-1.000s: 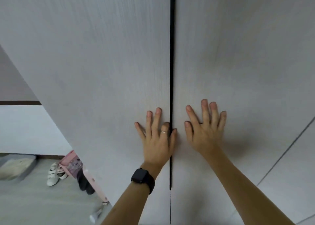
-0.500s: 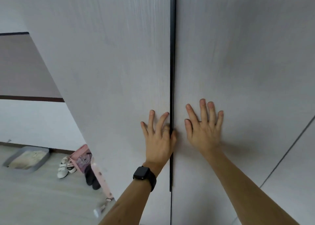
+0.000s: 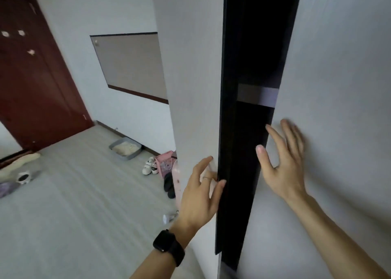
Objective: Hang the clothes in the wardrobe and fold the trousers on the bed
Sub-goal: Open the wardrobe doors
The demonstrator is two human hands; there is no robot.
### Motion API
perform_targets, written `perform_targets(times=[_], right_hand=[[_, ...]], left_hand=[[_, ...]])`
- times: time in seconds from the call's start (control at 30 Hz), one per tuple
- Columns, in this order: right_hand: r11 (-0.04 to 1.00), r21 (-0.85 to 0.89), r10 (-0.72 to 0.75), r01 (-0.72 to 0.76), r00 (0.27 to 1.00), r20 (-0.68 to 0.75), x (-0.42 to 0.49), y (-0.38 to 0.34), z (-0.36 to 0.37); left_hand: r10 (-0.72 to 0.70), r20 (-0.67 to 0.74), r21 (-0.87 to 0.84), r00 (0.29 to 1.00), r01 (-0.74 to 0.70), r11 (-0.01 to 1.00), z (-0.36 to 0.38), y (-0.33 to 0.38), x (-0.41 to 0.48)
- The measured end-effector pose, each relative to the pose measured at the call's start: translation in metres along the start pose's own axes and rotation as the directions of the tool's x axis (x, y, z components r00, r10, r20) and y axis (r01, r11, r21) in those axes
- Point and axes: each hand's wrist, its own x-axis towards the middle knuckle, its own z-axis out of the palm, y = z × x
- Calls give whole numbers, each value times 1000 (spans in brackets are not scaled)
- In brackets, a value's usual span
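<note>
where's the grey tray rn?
Head view, left of centre: the grey tray sits on the floor against the white wall, below the beige wall panel, just left of the white shoes.

A lived-in room of a home: you stand at a pale wardrobe (image 3: 338, 77), its left door (image 3: 190, 88) ajar on a dark interior crossed by one shelf (image 3: 257, 93). Across the light wood-look floor (image 3: 84, 204), a grey litter tray (image 3: 125, 148) sits at the far edge against the white wall. White shoes (image 3: 149, 165), a pink bag (image 3: 165, 164) and dark slippers (image 3: 169, 185) crowd that edge just beside the wardrobe. A dark red door (image 3: 36, 77) stands at the floor's far left corner.
</note>
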Motion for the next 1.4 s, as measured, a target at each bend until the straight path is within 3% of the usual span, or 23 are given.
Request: perform_targets(times=[0.1,0.27,0.6,0.77,0.93,1.2,1.4], right_hand=[[926,370,-119,77,989,90,9,-61,0],[806,544,-293,235,956,20,12,-124,20],[724,514,-496,461,865,-77,12,-191,77],[730,532,-515,429,857,15,9,-226,105],[709,463,-597,532,802,-7,7,-255,143],[736,402,-654,544,725,215,14,-284,194],[801,325,-599,503,660,454,6,-292,219]], left_hand=[[-53,44,73,998,49,996,-30,0,-11],[-84,42,195,996,74,978,-71,-2,-35],[-421,-136,274,897,443,854,-138,-18,-74],[-416,-216,336,883,468,818,-160,-27,-83],[-440,-326,302,837,533,790,-177,-55,-94],[-508,-404,254,760,628,736,-219,-106,-74],[-629,-306,344,715,699,627,-245,-125,-56]])
